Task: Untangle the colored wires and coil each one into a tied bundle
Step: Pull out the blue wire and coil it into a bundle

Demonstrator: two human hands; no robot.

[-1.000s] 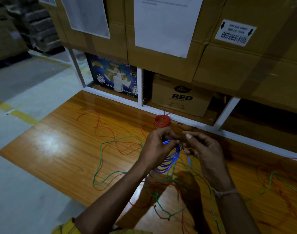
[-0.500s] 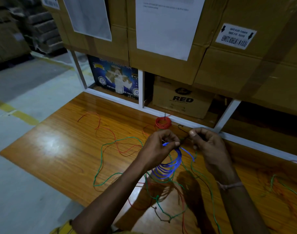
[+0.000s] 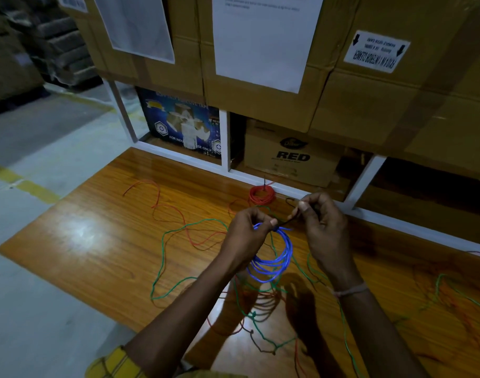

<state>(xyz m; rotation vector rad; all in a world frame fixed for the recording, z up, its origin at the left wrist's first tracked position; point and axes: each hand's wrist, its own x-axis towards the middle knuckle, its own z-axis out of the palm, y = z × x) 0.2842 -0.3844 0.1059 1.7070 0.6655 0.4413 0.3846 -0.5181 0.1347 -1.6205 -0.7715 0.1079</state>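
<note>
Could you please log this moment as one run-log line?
left hand: holds blue coil | right hand: pinches dark tie | red bundle: tied, on table

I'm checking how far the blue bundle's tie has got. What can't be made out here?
- Head view: the knot on the blue coil is hidden under the left hand.
- The dark tie is too thin and dim to follow into the right hand.
- Green wire is cut off by the bottom edge.

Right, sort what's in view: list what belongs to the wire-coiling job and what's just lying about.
Part of the job:
left hand, gripping the blue coil
right hand, pinching a dark tie
red coil
loose green wire
loose red wire

Just lying about:
RED carton
blue box
taped sheet
</note>
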